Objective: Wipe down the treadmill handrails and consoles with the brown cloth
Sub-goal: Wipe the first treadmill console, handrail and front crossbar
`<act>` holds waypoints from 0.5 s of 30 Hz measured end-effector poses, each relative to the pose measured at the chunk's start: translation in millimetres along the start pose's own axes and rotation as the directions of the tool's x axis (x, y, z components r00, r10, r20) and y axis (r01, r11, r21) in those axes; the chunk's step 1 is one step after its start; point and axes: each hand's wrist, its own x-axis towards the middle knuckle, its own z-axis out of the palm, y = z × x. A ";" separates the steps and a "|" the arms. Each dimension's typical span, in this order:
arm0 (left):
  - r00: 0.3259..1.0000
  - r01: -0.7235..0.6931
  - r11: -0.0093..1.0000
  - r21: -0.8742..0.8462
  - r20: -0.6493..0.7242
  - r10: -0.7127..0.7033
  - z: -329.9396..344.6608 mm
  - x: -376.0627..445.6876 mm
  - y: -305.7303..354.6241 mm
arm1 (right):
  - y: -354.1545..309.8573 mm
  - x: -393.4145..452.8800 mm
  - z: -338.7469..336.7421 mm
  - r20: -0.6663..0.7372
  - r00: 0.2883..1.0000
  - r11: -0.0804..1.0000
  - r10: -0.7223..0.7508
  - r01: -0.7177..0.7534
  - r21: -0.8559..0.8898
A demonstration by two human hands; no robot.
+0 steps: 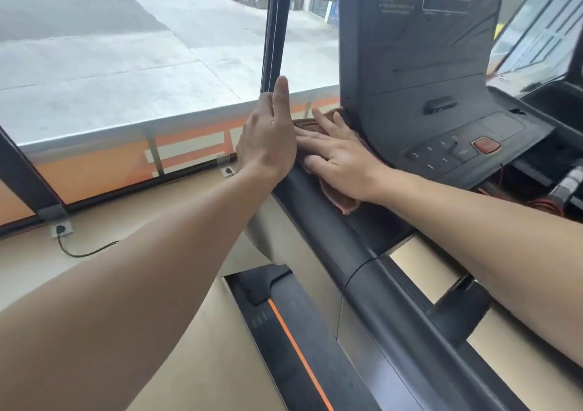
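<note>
The brown cloth (345,202) lies on the treadmill's left handrail (334,237), at its upper end beside the console (441,126). My right hand (340,158) lies flat on the cloth with straight, spread fingers and presses it onto the rail. My left hand (268,136) stands upright just left of it, fingers straight and together, at the outer side of the rail; it holds nothing. The cloth shows beyond my right fingertips and below my right palm.
The console has a dark screen panel, a keypad (441,155) and a red stop button (485,145). A big window with a dark frame post (274,32) rises behind the rail. Below lie the treadmill deck with an orange stripe (296,347) and a floor socket with a cable (61,229).
</note>
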 end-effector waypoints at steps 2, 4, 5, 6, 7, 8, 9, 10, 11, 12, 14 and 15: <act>0.991 0.050 0.996 -0.074 0.130 -0.040 -3.1 2.3 -2.2 | -12.1 -19.8 -3.2 0.103 0.994 0.988 0.021 -0.037 0.152; 0.973 0.041 0.998 -0.054 0.228 -0.027 -5.9 -0.4 -7.9 | -18.5 -43.1 -7.5 0.129 0.989 0.941 0.072 -0.110 0.319; 0.966 -0.022 1.000 0.007 0.258 0.020 -8.8 -7.6 -7.6 | -21.6 -53.8 -10.7 0.116 0.988 0.901 0.106 -0.145 0.410; 0.958 -0.107 0.991 0.083 0.277 0.080 -12.6 -20.2 -5.0 | -24.6 -63.9 -14.9 0.096 0.987 0.878 0.125 -0.156 0.453; 0.947 -0.196 0.967 0.161 0.287 0.145 -14.6 -34.5 -5.2 | -27.4 -73.8 -18.8 0.070 0.990 0.899 0.125 -0.143 0.415; 0.938 -0.262 0.940 0.217 0.285 0.196 -15.3 -51.9 -5.6 | -31.7 -85.0 -22.8 0.061 0.992 0.938 0.109 -0.123 0.325; 0.933 -0.297 0.924 0.240 0.277 0.227 -16.5 -72.7 -4.0 | -35.5 -97.1 -26.1 0.058 0.995 0.959 0.085 -0.097 0.267; 0.937 -0.306 0.921 0.242 0.247 0.247 -17.7 -96.5 -0.8 | -40.9 -112.6 -29.5 0.059 0.997 0.970 0.048 -0.061 0.237; 0.939 -0.320 0.919 0.231 0.210 0.274 -16.9 -121.1 1.1 | -43.8 -130.4 -32.0 0.061 0.998 0.974 0.009 -0.023 0.225; 0.939 -0.332 0.917 0.219 0.167 0.300 -15.0 -145.4 1.5 | -46.4 -150.7 -34.3 0.068 0.998 0.975 -0.015 -0.001 0.222; 0.939 -0.343 0.914 0.216 0.072 0.336 -9.0 -195.8 3.6 | -45.4 -197.5 -37.7 0.115 0.993 0.972 -0.023 -0.004 0.236; 0.940 -0.338 0.915 0.222 0.028 0.341 -4.8 -219.6 4.8 | -43.1 -221.4 -39.6 0.139 0.990 0.965 -0.039 0.001 0.263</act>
